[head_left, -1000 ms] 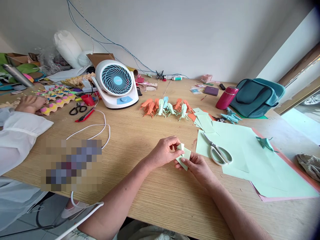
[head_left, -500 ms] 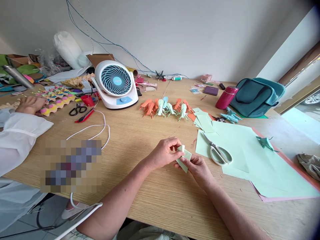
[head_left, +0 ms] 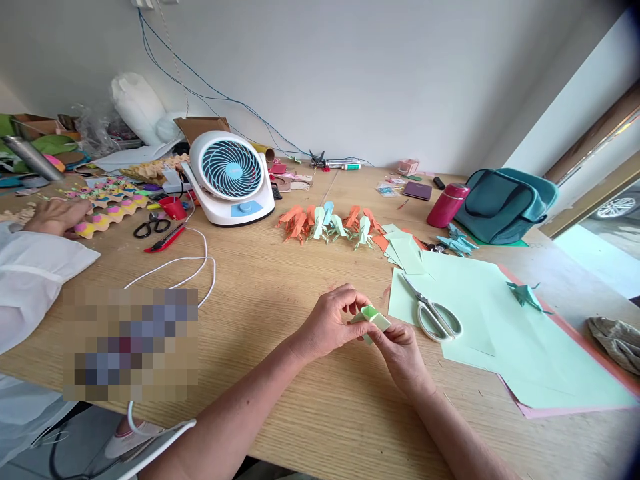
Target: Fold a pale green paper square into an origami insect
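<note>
A small folded piece of pale green paper (head_left: pixel 379 321) is held between both hands above the table, one of its flaps opened into a pocket. My left hand (head_left: pixel 336 315) pinches it from the left with thumb and fingers. On its right side, my right hand (head_left: pixel 401 347) grips the lower edge, thumb on top. White-handled scissors (head_left: pixel 436 319) lie just right of my hands, on large sheets of pale green paper (head_left: pixel 520 353). Beyond my hands stands a row of folded paper figures (head_left: pixel 339 225) in orange, green and blue.
A white fan (head_left: pixel 233 173) stands at the back left. Smaller green sheets (head_left: pixel 405 250), a pink bottle (head_left: pixel 449 204) and a teal bag (head_left: pixel 505 203) are at the right. Another person's hand (head_left: pixel 61 215) rests by a painted egg carton (head_left: pixel 113 213). A white cable (head_left: pixel 206 257) curls across the left.
The folded paper has been turned, and its flap now stands open as a pocket. Both hands have shifted slightly; the whole view has tilted a little.
</note>
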A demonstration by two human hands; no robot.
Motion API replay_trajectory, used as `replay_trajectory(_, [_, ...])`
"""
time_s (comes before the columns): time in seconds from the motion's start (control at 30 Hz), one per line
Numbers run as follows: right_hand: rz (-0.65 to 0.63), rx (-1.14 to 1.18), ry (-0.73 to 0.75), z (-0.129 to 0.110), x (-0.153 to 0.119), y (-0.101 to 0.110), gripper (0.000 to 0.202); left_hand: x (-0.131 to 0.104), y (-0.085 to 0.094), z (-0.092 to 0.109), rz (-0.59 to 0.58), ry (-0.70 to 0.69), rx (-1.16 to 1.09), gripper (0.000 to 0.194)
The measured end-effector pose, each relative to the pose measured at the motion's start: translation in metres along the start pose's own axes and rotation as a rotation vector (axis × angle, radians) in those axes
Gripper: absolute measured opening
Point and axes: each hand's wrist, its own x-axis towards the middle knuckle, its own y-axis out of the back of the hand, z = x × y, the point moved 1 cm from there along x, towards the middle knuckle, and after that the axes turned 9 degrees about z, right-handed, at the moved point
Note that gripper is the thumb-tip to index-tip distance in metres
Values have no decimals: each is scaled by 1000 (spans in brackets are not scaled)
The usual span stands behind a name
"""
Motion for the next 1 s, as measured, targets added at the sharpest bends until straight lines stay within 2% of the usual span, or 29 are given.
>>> replay_trajectory(0.4, [32, -53, 55, 2, 1, 1, 37, -1, -3, -1, 33, 67, -92, 18])
replay_trajectory(1.0, [57, -72, 26, 8, -1, 2, 36, -2, -6, -2, 46, 106, -142, 20])
